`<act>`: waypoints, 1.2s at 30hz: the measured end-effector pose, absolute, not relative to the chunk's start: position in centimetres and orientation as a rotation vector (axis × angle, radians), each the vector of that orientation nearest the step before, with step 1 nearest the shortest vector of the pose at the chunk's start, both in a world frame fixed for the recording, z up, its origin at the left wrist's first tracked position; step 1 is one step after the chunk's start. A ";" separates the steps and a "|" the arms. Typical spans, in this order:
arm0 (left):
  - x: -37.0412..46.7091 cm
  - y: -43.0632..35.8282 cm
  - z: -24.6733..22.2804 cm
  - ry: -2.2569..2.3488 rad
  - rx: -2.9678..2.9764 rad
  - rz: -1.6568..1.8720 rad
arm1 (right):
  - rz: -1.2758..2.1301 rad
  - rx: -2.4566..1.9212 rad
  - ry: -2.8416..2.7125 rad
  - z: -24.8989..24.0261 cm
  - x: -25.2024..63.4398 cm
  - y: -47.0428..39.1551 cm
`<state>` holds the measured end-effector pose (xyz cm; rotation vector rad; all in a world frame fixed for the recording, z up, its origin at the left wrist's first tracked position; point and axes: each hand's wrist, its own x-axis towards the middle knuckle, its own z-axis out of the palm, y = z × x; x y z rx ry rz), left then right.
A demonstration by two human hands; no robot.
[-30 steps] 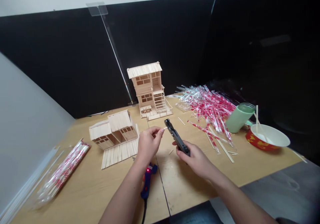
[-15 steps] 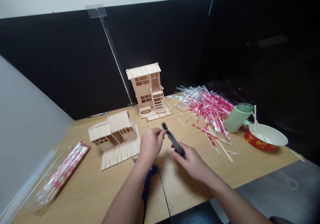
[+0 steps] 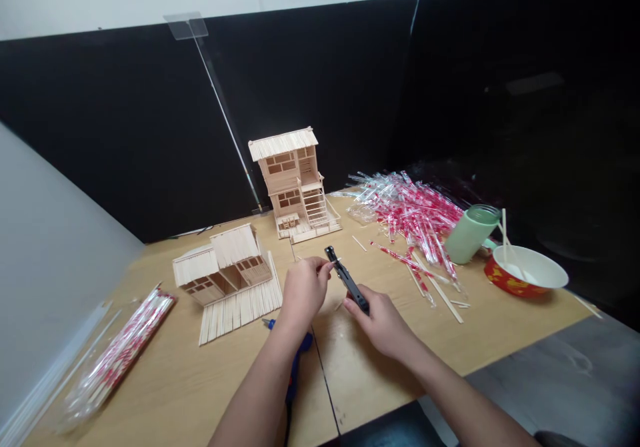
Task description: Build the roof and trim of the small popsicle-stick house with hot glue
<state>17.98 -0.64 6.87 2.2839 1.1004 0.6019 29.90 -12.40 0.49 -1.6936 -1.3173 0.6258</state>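
One stick point(image 3: 338, 260), pinched in the left hand point(image 3: 303, 288), sits at the cutter point(image 3: 351, 287) gripped by the right hand point(image 3: 383, 320), before the tall house point(image 3: 287, 180). Trimming seems under way; squeezing calls for a steady stick.

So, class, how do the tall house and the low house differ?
The tall house has two storeys; the low house has one. The tall house has a single roof section, while the low house has two at stepped heights. The tall house has ladder-like stairs in front; the low house shows none. Both have slatted roofs of pale wood.
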 end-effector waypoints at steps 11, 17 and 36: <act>19.8 -1.3 6.1 1.197 2.554 0.263 | 0.654 -1.697 -1.164 -2.3 29.6 -13.0; 19.7 -1.6 5.8 1.144 2.572 0.256 | 0.901 -1.698 -1.028 -3.2 29.8 -13.7; 2.9 -3.5 6.1 1.259 1.803 1.185 | -0.231 -2.744 -1.405 -4.4 37.9 -14.5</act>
